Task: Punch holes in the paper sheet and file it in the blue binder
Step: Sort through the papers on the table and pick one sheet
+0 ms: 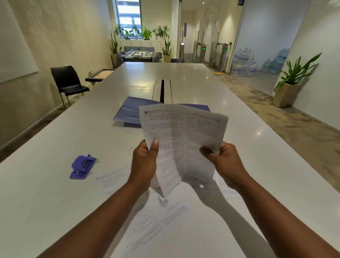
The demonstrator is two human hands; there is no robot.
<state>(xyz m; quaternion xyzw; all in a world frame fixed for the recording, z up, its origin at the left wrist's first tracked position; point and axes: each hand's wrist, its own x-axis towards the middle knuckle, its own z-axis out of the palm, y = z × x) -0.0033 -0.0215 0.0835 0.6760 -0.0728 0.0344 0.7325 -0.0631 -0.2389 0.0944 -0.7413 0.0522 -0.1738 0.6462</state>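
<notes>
Sheet [185,140] upright, clear of surface [42,191] | left hand [145,162] and right hand [224,161] both grip lower edges | punch [82,166] lies left, nearer left hand | binder [130,113] open beyond sheet.

Office meeting room, long white conference table [182,74], access turnstiles [212,52], stacked water bottles [244,62]

Head view looks forward and down along the table [51,191].

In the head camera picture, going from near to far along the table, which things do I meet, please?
Loose printed sheets lying flat → both hands, left hand and right hand, holding up a paper sheet → open blue binder behind it.
</notes>
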